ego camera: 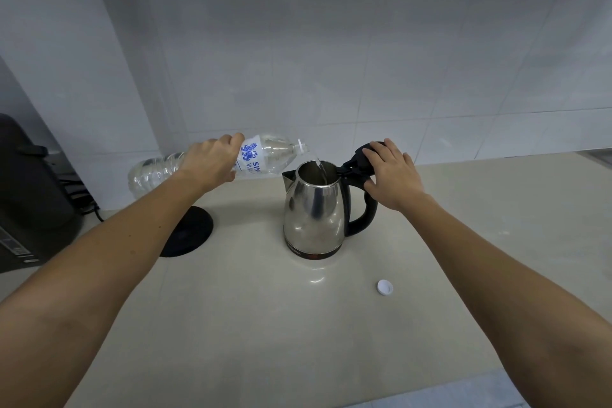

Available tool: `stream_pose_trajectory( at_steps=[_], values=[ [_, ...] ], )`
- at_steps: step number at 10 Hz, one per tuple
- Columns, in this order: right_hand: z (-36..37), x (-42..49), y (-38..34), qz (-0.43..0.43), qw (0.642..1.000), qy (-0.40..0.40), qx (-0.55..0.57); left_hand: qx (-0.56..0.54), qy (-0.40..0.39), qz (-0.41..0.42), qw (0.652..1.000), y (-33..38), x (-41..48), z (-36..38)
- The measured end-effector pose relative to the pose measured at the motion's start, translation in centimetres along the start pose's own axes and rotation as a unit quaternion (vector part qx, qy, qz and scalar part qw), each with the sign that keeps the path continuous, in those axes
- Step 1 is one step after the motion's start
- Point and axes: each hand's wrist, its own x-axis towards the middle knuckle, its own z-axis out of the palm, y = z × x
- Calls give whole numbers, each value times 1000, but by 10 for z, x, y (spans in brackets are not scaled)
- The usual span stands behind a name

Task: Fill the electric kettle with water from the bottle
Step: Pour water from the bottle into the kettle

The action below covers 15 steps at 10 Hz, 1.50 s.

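A steel electric kettle (pixel 314 209) with a black handle stands on the beige counter, its black lid (pixel 366 156) swung open to the right. My right hand (pixel 392 172) rests on the lid and the top of the handle, holding the lid back. My left hand (pixel 212 161) grips a clear plastic water bottle (pixel 265 156) around its middle, tipped nearly level with its open mouth over the kettle's opening. A thin stream of water (pixel 320 169) runs from the bottle's mouth into the kettle.
The bottle's white cap (pixel 384 287) lies on the counter (pixel 265 325) in front of the kettle, to the right. The kettle's round black base (pixel 188 232) sits to the left. A dark appliance (pixel 29 195) stands at the far left. A tiled wall runs behind.
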Motion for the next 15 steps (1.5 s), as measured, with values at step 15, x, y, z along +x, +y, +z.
stream_pose_trajectory(
  at_steps=[15],
  values=[
    [-6, 1, 5, -26, 999, -23, -4, 85, 3, 5, 996, 9, 0, -3]
  ],
)
